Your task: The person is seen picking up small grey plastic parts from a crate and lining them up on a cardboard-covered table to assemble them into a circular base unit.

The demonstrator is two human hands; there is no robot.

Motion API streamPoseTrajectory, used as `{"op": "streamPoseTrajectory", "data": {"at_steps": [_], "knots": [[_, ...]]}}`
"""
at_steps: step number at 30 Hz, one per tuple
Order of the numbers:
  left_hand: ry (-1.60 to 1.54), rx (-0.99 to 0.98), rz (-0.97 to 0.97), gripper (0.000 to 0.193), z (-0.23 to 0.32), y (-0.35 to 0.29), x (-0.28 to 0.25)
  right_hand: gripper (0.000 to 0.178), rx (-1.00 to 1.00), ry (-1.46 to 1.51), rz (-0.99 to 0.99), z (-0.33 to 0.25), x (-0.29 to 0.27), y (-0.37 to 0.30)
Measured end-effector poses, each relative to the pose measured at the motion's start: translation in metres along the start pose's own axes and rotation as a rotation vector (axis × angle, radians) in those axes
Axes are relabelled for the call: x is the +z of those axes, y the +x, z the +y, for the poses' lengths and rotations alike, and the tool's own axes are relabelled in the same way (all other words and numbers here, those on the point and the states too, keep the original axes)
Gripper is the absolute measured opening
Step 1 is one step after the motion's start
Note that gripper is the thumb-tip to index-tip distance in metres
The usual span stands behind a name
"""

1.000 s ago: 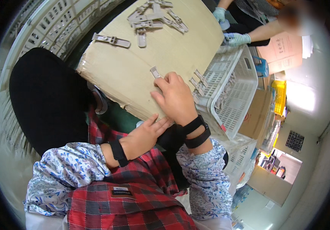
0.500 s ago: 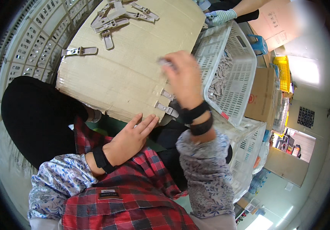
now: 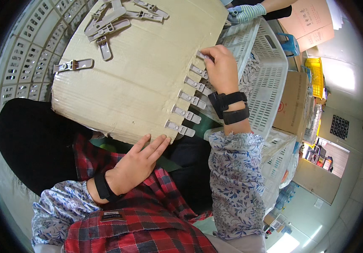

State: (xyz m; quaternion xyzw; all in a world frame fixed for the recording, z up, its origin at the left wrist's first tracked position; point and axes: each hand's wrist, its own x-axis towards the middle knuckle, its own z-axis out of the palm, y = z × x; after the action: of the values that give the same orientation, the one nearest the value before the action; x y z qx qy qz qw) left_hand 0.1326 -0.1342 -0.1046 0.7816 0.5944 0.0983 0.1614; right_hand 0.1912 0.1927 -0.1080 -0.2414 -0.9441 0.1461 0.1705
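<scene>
A tan cardboard sheet lies before me. Along its right edge sits a row of several grey plastic clips, their ends sticking out past the edge. At the far end of that row, my right hand pinches another grey clip at the edge with thumb and fingers. My left hand rests at the near edge, fingers stretched out over the cardboard just below the closest clip. A loose pile of grey clips lies at the far left of the sheet, and a single clip sits at its left edge.
A white plastic basket with many grey parts stands to the right. Another white crate is at the left. A co-worker's gloved hand shows at the far edge. Beyond the basket stands a brown carton.
My right hand, blurred before, has moved up and right to the cardboard's edge and now grips the clip there. More of the clip row shows. The view has shifted slightly; my left hand stays at the near edge.
</scene>
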Motion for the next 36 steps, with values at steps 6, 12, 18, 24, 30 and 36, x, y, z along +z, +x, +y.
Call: {"op": "streamPoseTrajectory", "data": {"at_steps": [6,12,18,24,30,36], "knots": [[-0.040,-0.017,0.017,0.053,0.001,0.000,0.002,0.016,-0.008,-0.013,-0.004,0.000,0.001,-0.002],[-0.020,-0.009,0.014,0.054,0.002,0.001,0.001,0.016,-0.003,-0.010,-0.016,0.001,0.002,-0.002],[0.008,0.005,-0.008,0.054,0.001,0.000,-0.003,0.015,0.031,0.001,-0.029,-0.001,0.004,-0.002],[-0.007,-0.002,0.012,0.054,0.000,-0.002,-0.001,0.014,-0.006,-0.002,0.019,-0.001,0.011,-0.004],[0.010,0.015,-0.001,0.054,0.005,0.004,-0.004,0.015,-0.034,-0.150,0.112,0.006,0.013,-0.009],[-0.107,0.008,0.056,0.043,0.001,0.003,0.004,0.025,0.009,-0.162,-0.017,0.009,0.002,-0.006]]}}
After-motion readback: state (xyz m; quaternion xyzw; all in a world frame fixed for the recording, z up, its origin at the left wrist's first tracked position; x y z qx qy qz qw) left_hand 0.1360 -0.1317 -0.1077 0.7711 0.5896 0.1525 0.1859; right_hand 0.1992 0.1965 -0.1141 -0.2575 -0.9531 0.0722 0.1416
